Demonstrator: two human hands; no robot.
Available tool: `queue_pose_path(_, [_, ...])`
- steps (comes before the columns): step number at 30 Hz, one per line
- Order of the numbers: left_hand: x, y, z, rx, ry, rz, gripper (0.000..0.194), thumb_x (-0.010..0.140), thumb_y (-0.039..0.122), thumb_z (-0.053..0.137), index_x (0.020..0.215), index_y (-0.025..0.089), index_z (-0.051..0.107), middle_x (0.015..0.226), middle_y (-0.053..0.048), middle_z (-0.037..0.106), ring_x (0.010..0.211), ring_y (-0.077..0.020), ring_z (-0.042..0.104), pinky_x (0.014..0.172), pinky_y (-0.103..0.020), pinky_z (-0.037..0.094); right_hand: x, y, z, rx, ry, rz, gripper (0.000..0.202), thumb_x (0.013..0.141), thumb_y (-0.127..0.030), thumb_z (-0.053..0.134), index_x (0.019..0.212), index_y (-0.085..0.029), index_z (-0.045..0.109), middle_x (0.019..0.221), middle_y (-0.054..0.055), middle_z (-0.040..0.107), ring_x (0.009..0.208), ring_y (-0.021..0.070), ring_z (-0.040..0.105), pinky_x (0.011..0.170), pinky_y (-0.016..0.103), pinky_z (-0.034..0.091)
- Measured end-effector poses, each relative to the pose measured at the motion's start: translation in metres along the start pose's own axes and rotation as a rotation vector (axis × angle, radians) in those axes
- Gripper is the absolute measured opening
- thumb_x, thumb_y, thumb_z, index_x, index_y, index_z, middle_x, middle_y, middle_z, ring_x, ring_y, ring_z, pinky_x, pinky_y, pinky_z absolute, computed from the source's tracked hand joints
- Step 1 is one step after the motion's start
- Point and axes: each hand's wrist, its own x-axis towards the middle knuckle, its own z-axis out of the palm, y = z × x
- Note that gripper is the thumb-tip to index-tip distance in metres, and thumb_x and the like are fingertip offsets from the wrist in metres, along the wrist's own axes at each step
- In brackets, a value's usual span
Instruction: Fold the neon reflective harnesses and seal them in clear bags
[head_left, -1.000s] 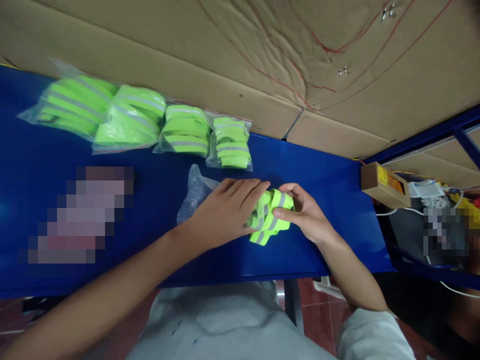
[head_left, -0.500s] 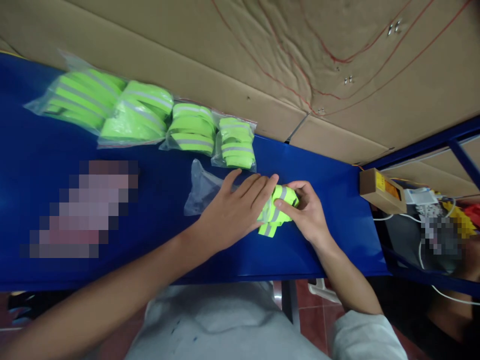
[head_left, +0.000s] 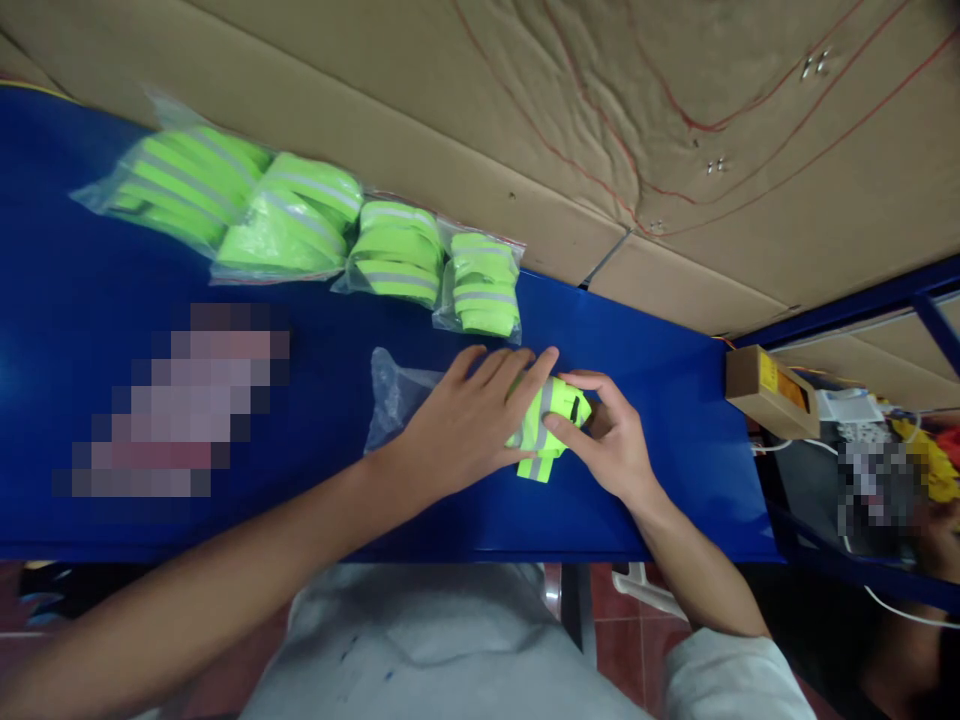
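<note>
In my head view, I see a bright yellow-green bundle of bands over the blue table, right of the middle. It looks soft and folded, with shiny grey stripes and a little black bit near its right end. One short end sticks out on the near side. My right hand is curled nearly closed, pinching the bundle's right end, thumb on top. My left hand covers its left side, fingers bent and slightly spread; I cannot tell how tightly they grip. A clear plastic bag pokes out to the left.
</note>
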Motion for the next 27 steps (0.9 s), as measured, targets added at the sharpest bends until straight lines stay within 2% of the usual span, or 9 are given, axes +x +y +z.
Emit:
queue_pose_path(3, [0.001, -0.005, -0.005, 0.024, 0.020, -0.056, 0.101, 0.078, 0.055, 0.083, 0.153, 0.003, 0.040, 0.143, -0.023, 0.059, 0.129, -0.0385, 0.058, 0.112, -0.054, 0.039, 0.001, 0.002, 0.002, 0.056, 0.032, 0.051, 0.040, 0.084, -0.033, 0.084, 0.119, -0.030, 0.068, 0.122, 0.004, 0.064, 0.105, 0.0194, 0.066, 0.086, 0.033, 0.058])
queue_pose_path(7, [0.002, -0.006, -0.005, 0.002, -0.014, 0.005, 0.076, 0.080, 0.056, 0.081, 0.132, 0.006, 0.059, 0.122, -0.018, 0.070, 0.110, -0.0344, 0.067, 0.093, -0.046, 0.048, 0.002, -0.002, 0.005, 0.128, 0.123, 0.098, 0.047, 0.075, -0.035, 0.091, 0.113, -0.029, 0.066, 0.113, 0.002, 0.066, 0.097, 0.0175, 0.067, 0.078, 0.031, 0.060])
queue_pose_path(11, [0.002, -0.001, 0.001, 0.002, 0.040, 0.024, 0.073, 0.083, 0.056, 0.078, 0.132, 0.005, 0.058, 0.119, -0.017, 0.071, 0.105, -0.0321, 0.067, 0.086, -0.043, 0.048, 0.002, -0.006, 0.007, 0.178, 0.161, 0.187, 0.045, 0.070, -0.038, 0.093, 0.100, -0.025, 0.062, 0.103, 0.001, 0.070, 0.088, 0.0165, 0.069, 0.073, 0.031, 0.061])
queue_pose_path(17, [0.002, 0.008, 0.006, 0.020, 0.085, 0.005, 0.067, 0.088, 0.045, 0.076, 0.138, 0.006, 0.053, 0.126, -0.018, 0.068, 0.113, -0.0320, 0.064, 0.092, -0.043, 0.047, 0.004, -0.004, 0.007, 0.127, 0.127, 0.248, 0.044, 0.074, -0.043, 0.090, 0.094, -0.025, 0.056, 0.095, -0.001, 0.069, 0.078, 0.0160, 0.067, 0.063, 0.030, 0.058])
queue_pose_path(20, [0.002, 0.011, 0.006, 0.011, 0.039, 0.049, 0.064, 0.089, 0.040, 0.075, 0.139, 0.006, 0.052, 0.128, -0.018, 0.067, 0.115, -0.0316, 0.064, 0.093, -0.042, 0.048, 0.001, 0.000, 0.008, 0.115, 0.035, 0.167, 0.038, 0.077, -0.040, 0.089, 0.095, -0.025, 0.058, 0.103, 0.001, 0.071, 0.084, 0.0169, 0.069, 0.072, 0.032, 0.060])
queue_pose_path(22, [0.003, 0.010, 0.005, -0.011, 0.028, 0.055, 0.063, 0.089, 0.040, 0.075, 0.138, 0.007, 0.053, 0.128, -0.018, 0.067, 0.115, -0.0311, 0.065, 0.091, -0.040, 0.049, -0.002, 0.000, 0.008, 0.120, -0.018, 0.101, 0.033, 0.081, -0.039, 0.086, 0.101, -0.025, 0.063, 0.113, 0.004, 0.070, 0.097, 0.0194, 0.071, 0.083, 0.035, 0.061])
queue_pose_path(25, [0.003, 0.006, 0.004, -0.033, 0.105, 0.034, 0.066, 0.090, 0.045, 0.074, 0.138, 0.006, 0.053, 0.129, -0.018, 0.067, 0.113, -0.0311, 0.066, 0.089, -0.040, 0.049, -0.005, -0.005, 0.007, 0.106, -0.081, 0.045, 0.030, 0.091, -0.040, 0.076, 0.117, -0.027, 0.067, 0.138, 0.008, 0.061, 0.113, 0.0223, 0.068, 0.087, 0.036, 0.062])
queue_pose_path(27, [0.003, 0.002, 0.003, -0.043, 0.144, 0.039, 0.069, 0.090, 0.049, 0.073, 0.140, 0.006, 0.051, 0.130, -0.019, 0.067, 0.114, -0.0316, 0.066, 0.090, -0.041, 0.049, -0.004, -0.008, 0.006, 0.111, -0.093, 0.038, 0.035, 0.092, -0.039, 0.075, 0.124, -0.030, 0.066, 0.146, 0.008, 0.053, 0.110, 0.0208, 0.068, 0.083, 0.034, 0.063])
